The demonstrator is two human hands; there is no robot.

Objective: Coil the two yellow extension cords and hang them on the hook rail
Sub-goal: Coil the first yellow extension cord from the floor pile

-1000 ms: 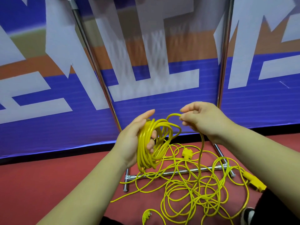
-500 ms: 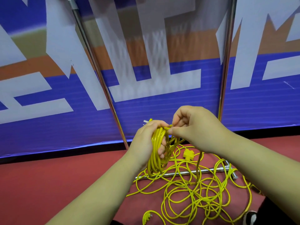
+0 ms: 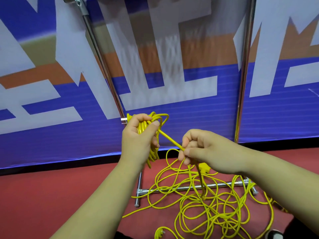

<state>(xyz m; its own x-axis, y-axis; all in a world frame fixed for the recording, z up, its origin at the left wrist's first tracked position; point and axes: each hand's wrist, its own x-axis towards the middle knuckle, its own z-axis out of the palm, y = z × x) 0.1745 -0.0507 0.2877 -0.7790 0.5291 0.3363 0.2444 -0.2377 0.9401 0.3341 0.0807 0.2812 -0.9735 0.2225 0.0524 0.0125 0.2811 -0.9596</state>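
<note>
Nearest the camera, at the bottom edge, a yellow plug (image 3: 159,234) lies on the red floor (image 3: 51,195), and a dark shoe (image 3: 273,235) shows at the lower right corner. Both bare forearms reach up from the bottom of the view.

Just beyond, a loose tangle of yellow cord (image 3: 212,213) sprawls over the floor in many overlapping loops. It lies across the chrome base bar (image 3: 189,187) of a metal rack. A yellow socket block (image 3: 204,167) sits partly hidden under the right wrist.

Right hand (image 3: 205,152): closed, thumb and fingers pinching a single strand (image 3: 170,138) of cord. The strand runs taut and diagonal up to the left hand; below the right hand it drops down into the floor tangle.

Left hand (image 3: 138,135): closed around a gathered coil (image 3: 151,133) of yellow cord, held upright. Loops stick out above the fingers and hang below the palm. A plug end with metal prongs (image 3: 124,120) pokes out to the left of the fist.

Behind the hands, two chrome uprights, left pole (image 3: 101,66) slanted, right pole (image 3: 244,75) near vertical, rise from the base. A fitting shows at the top of the left pole; any hook rail lies out of view.

Farthest back, a blue, white and orange banner (image 3: 181,109) covers the wall down to a dark strip at the floor.
</note>
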